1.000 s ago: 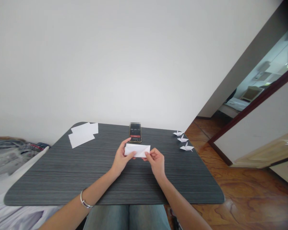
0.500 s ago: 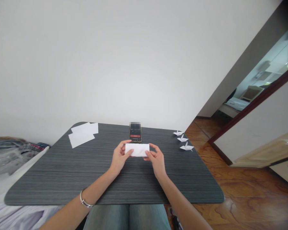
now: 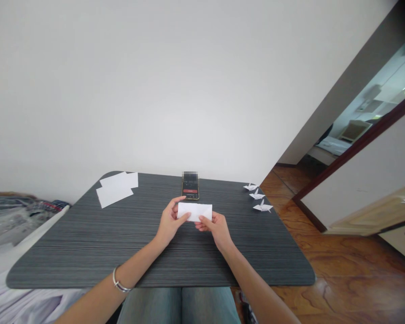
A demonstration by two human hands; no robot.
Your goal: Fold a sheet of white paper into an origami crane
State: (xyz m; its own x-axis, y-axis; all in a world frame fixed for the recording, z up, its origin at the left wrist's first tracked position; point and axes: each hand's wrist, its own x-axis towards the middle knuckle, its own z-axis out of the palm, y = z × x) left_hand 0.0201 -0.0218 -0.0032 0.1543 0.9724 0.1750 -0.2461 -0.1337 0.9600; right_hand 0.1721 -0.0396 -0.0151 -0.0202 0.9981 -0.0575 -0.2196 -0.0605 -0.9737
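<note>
A folded white sheet of paper (image 3: 196,210), now a narrow rectangle, is held up over the middle of the table between both hands. My left hand (image 3: 169,221) pinches its left end, thumb on the near face and fingers behind. My right hand (image 3: 218,228) grips the lower right part, its thumb on the front near the bottom edge and the fingers curled underneath. Just beyond the paper a phone (image 3: 191,189) leans upright with its screen lit. The fingers behind the paper are partly hidden.
Loose white sheets (image 3: 116,188) overlap at the back left of the dark table (image 3: 87,252). Along the right edge stand three white paper cranes (image 3: 262,206). A white wall rises behind the table. Plastic-wrapped items (image 3: 16,222) lie on the left.
My right thumb has slid left along the paper's lower edge, and the right fingers have moved beneath it. The paper has shifted slightly right. My left hand keeps its pinch.
</note>
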